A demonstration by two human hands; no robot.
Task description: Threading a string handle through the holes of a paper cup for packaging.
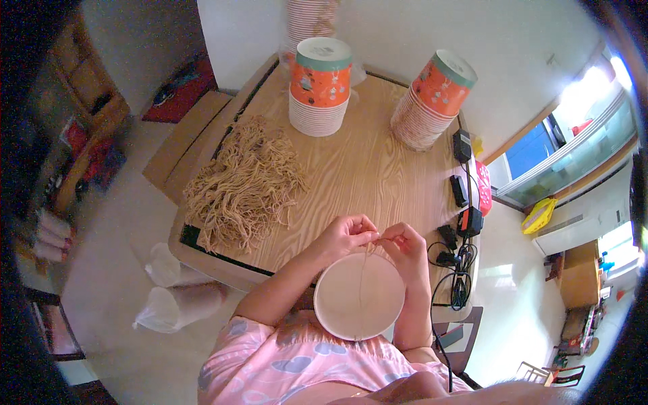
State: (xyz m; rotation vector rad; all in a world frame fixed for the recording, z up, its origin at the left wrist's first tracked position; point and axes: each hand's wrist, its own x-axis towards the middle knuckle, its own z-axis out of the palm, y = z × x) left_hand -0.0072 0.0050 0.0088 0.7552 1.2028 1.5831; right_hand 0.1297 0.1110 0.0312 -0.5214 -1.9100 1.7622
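A round paper bucket [337, 297] with a pale inside rests against my lap at the table's near edge, its open mouth facing up. A thin string [362, 287] runs across the mouth from the far rim to the near rim. At the far rim my left hand [347, 237] pinches the string between thumb and fingertips. Close beside it, my right hand [405, 244] also grips the string, its fingertips nearly touching the left ones. The exact shape of the string between the fingers is too small to make out. A heap of tan strings [246, 182] lies left of my hands.
Two stacks of orange and green paper buckets [320, 88] [435, 101] stand upside down on the wooden table [358, 175]. Another bucket stack [310, 20] rises behind. Black adapters and coiled cables [462, 277] line the right edge. Plastic-wrapped stacks [179, 307] lie on the floor at left.
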